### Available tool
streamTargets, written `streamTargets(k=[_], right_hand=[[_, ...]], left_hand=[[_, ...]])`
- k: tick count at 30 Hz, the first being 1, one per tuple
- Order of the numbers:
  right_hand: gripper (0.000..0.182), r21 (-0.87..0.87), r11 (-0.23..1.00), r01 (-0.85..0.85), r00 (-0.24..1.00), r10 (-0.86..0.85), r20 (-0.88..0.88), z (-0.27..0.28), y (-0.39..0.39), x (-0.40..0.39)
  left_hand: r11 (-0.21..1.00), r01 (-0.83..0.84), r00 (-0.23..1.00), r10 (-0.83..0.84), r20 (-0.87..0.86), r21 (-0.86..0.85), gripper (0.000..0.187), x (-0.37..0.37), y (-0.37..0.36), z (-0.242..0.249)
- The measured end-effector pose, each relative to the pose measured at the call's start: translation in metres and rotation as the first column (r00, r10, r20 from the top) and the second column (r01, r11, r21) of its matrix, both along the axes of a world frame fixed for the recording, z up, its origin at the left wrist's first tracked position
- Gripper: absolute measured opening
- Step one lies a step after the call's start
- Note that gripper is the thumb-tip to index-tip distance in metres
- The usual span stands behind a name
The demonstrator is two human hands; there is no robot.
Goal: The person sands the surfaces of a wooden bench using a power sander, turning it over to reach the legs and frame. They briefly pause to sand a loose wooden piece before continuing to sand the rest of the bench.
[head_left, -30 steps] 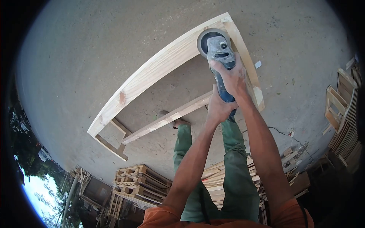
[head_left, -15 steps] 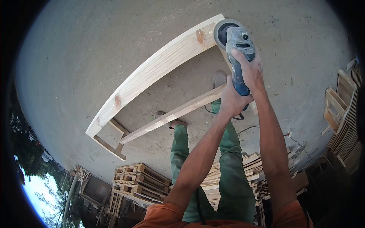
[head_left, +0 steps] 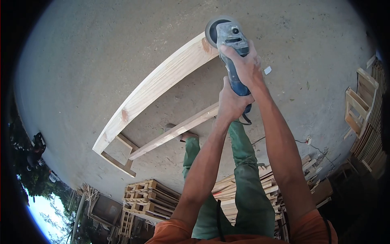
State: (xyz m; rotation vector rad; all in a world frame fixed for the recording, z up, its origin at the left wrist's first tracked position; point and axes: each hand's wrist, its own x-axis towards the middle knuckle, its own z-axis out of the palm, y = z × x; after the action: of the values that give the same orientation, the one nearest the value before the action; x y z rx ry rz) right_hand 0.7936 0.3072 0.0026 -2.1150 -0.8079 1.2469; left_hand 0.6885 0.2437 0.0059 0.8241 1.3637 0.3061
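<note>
Both my hands grip a blue and grey angle grinder (head_left: 232,38), dusty on its head. My left hand (head_left: 234,99) wraps the rear end of its body, near the cord. Farther forward, my right hand (head_left: 245,63) is closed around the middle, thumb across the top. The round disc (head_left: 211,31) at its front overlaps the right end of a curved wooden board (head_left: 162,77), pale with brownish knots. This board is part of a frame with a straight wooden rail (head_left: 174,131) nearer my legs. Short slats (head_left: 118,163) join the two at the left.
Stacked wooden frames (head_left: 150,199) and loose planks (head_left: 268,185) lie behind my legs. More wooden frames (head_left: 357,110) lean at the right. A power cord (head_left: 300,141) crosses the concrete floor (head_left: 101,53). At the far left, a person (head_left: 35,152) is visible.
The grinder and both my hands have moved left in view, the disc now covering more of the board's right end. A small white piece shows beside my right wrist.
</note>
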Motion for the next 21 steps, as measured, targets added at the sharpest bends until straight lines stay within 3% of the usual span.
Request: streamTargets(k=[2, 4, 8, 10, 13, 21], right_hand=[[0.096, -0.001, 1.0, -0.003, 1.0, 0.003, 0.013, 0.002, 0.003, -0.001], [0.081, 0.006, 0.998, 0.069, 0.997, -0.069, -0.015, 0.0, -0.005, 0.0], [0.081, -0.008, 0.995, 0.1, 0.995, -0.1, 0.019, 0.0, -0.026, 0.006], [0.094, -0.036, 0.994, 0.101, 0.995, -0.101, 0.024, -0.001, -0.036, 0.009], [0.09, -0.008, 0.981, 0.196, 0.98, -0.196, -0.035, 0.002, -0.053, 0.013], [0.088, -0.049, 0.97, 0.239, 0.971, -0.239, 0.005, 0.015, -0.108, 0.012]], left_hand=[[1.0, 0.002, 1.0, -0.002, -0.015, -0.016, 0.072, -0.001, 0.004, 0.004], [0.999, 0.04, 0.999, -0.04, 0.006, -0.009, 0.072, -0.002, 0.002, 0.003], [0.99, 0.103, 0.994, -0.099, 0.04, -0.093, 0.082, 0.003, -0.016, 0.002], [0.991, 0.085, 0.994, -0.078, 0.07, -0.103, 0.08, 0.004, -0.025, 0.002], [0.976, 0.179, 0.983, -0.174, 0.055, -0.12, 0.078, 0.005, -0.033, 0.005], [0.975, 0.172, 0.983, -0.162, 0.082, -0.143, 0.081, 0.007, -0.087, 0.01]])
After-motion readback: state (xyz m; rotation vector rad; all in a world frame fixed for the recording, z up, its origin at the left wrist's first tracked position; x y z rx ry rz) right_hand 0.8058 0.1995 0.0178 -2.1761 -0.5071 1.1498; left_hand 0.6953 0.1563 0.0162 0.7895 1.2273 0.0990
